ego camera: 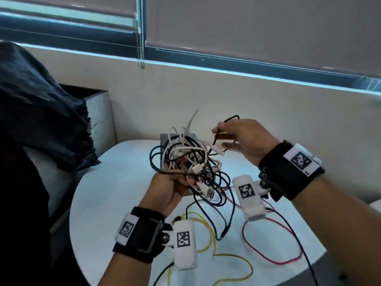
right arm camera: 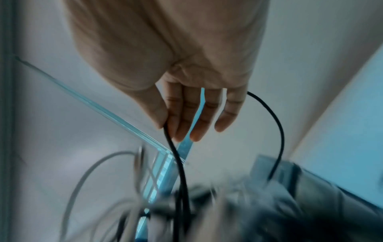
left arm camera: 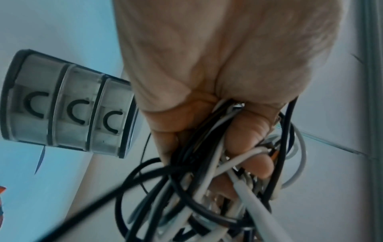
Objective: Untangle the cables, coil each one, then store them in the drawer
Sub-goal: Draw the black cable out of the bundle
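— Which step are you in now?

— I am in the untangling. My left hand (ego camera: 172, 187) is closed around the tangle of black and white cables (ego camera: 190, 159) and holds it up above the counter (ego camera: 115, 195). My right hand (ego camera: 243, 139) pinches one thin black cable (ego camera: 231, 118) between thumb and first finger; the other fingers are straight and loose.

— And the next move?

— I think I must follow this black cable back into the knot and draw it out slowly, because a hard pull can tighten the loops. A yellow cable (ego camera: 228, 254) and a red cable (ego camera: 274, 259) lie loose on the counter. The small drawer unit (left arm camera: 66, 104) stands behind the tangle, its three drawers closed.

— Any writing to read?

— No brand or word. Only black-and-white square markers on my wristbands (ego camera: 301, 161).
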A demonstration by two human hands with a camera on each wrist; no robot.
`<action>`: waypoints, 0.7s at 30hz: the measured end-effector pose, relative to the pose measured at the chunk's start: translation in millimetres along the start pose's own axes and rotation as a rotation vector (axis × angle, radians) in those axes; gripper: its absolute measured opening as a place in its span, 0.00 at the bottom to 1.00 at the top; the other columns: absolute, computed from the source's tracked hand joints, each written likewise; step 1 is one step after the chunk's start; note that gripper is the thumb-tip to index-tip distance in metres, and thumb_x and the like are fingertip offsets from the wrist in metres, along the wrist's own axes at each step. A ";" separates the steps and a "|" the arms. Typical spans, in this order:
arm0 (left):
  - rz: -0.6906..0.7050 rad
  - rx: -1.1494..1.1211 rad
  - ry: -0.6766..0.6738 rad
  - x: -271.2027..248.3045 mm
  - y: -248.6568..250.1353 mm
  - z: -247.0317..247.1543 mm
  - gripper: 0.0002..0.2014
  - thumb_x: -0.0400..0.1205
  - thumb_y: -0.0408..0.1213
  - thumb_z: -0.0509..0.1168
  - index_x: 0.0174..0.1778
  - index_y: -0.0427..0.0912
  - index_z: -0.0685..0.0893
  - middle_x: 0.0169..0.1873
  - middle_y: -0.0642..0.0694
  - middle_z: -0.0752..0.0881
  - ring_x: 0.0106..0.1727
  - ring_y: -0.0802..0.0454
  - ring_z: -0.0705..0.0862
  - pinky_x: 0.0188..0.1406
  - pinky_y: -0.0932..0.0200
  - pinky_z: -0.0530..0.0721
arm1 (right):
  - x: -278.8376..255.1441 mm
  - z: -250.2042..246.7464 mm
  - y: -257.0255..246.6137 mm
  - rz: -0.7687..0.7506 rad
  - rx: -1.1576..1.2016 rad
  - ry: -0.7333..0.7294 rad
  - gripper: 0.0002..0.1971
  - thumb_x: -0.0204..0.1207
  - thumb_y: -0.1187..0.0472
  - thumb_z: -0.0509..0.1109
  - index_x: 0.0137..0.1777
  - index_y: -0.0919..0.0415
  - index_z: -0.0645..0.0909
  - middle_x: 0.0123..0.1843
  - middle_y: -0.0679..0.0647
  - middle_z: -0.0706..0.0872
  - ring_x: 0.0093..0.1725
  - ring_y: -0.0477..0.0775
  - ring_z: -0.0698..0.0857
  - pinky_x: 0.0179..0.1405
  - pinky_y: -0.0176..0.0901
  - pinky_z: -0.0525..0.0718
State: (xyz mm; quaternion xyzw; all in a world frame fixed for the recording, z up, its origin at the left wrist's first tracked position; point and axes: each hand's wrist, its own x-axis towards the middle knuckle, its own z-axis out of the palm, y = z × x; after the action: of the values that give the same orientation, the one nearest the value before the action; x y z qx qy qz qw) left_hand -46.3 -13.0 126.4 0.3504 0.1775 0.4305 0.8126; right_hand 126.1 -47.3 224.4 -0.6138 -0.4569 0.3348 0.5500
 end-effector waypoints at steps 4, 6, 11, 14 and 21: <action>-0.001 0.033 0.025 -5.7 -1.8 -17.7 0.27 0.71 0.09 0.41 0.53 0.29 0.80 0.22 0.43 0.81 0.20 0.53 0.77 0.22 0.64 0.81 | 19.1 -34.9 -37.9 -0.036 0.105 0.162 0.10 0.87 0.61 0.59 0.43 0.59 0.76 0.41 0.55 0.88 0.38 0.53 0.90 0.41 0.46 0.86; -0.005 0.068 0.077 -8.8 -5.9 -33.5 0.26 0.67 0.08 0.42 0.50 0.29 0.79 0.24 0.40 0.79 0.20 0.51 0.78 0.21 0.63 0.81 | 30.8 -56.2 -54.3 -0.045 0.165 0.279 0.14 0.87 0.62 0.55 0.39 0.58 0.73 0.33 0.53 0.82 0.29 0.49 0.86 0.33 0.42 0.88; -0.070 0.242 0.151 -17.8 -13.9 -69.5 0.12 0.57 0.13 0.52 0.27 0.30 0.77 0.25 0.37 0.75 0.21 0.46 0.77 0.21 0.59 0.81 | 55.2 -121.4 -84.7 -0.177 0.037 0.494 0.18 0.84 0.67 0.48 0.33 0.52 0.67 0.19 0.45 0.66 0.15 0.42 0.63 0.17 0.29 0.67; -0.091 0.353 0.131 -19.7 -13.2 -75.3 0.17 0.65 0.15 0.55 0.40 0.33 0.84 0.24 0.38 0.81 0.18 0.49 0.79 0.19 0.63 0.79 | 57.3 -151.6 -100.0 -0.318 -0.132 0.630 0.16 0.82 0.64 0.50 0.37 0.50 0.72 0.22 0.44 0.69 0.15 0.40 0.64 0.12 0.33 0.61; -0.034 0.448 0.195 -5.6 -15.8 -63.9 0.21 0.81 0.13 0.48 0.48 0.37 0.84 0.21 0.46 0.84 0.19 0.51 0.81 0.22 0.61 0.83 | 56.4 -167.1 -94.2 -0.255 -0.434 0.594 0.09 0.82 0.54 0.64 0.41 0.51 0.82 0.21 0.45 0.81 0.14 0.40 0.75 0.14 0.32 0.75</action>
State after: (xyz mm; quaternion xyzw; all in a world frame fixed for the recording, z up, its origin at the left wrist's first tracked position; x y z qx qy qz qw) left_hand -78.1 3.0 70.8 0.4756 0.3519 0.3982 0.7010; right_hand 280.8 -58.7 350.5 -0.7243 -0.4106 -0.0328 0.5529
